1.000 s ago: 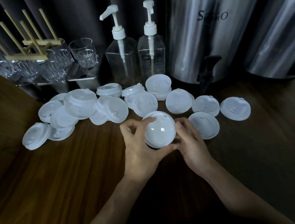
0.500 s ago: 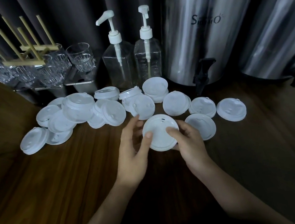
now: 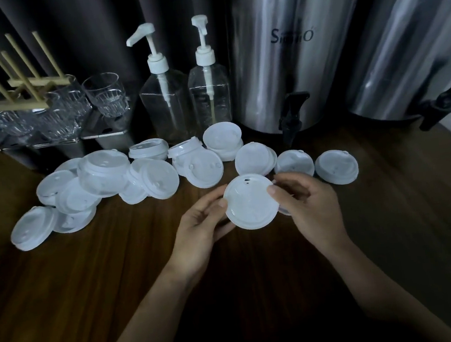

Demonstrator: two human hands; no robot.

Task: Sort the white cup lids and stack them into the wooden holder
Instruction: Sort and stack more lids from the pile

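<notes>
Head view. A white held lid (image 3: 250, 203) sits in the middle of the frame, raised above the dark wooden desk (image 3: 96, 284) and pinched between both hands. Its broad face is turned up toward the camera, with a small dark hole near its far edge.

The left hand (image 3: 200, 227) grips the lid's left rim. The thumb tip rests on the near face at the rim, and the curled fingers (image 3: 208, 199) pass behind and under the lid. The right hand (image 3: 314, 208) grips the right rim in the same way, thumb tip on the face and curled fingers (image 3: 290, 179) wrapping the far right edge. Both sets of fingers are closed on this one lid, so it lies directly between them and touches each hand at its rim. Part of another lid shows just under the right hand, mostly hidden.

The loose lids (image 3: 203, 170) lie on the desk just beyond the hands. They form a band from the left, where several overlap in a heap, to a single lid at the right.

The wooden holder (image 3: 16, 82) is at the back left, well apart from the held lid. Its rods are tilted and it rests on a group of glasses (image 3: 106, 97). Two clear pump bottles (image 3: 167, 104) stand behind the lids, and two steel dispensers (image 3: 297, 50) stand to their right.
</notes>
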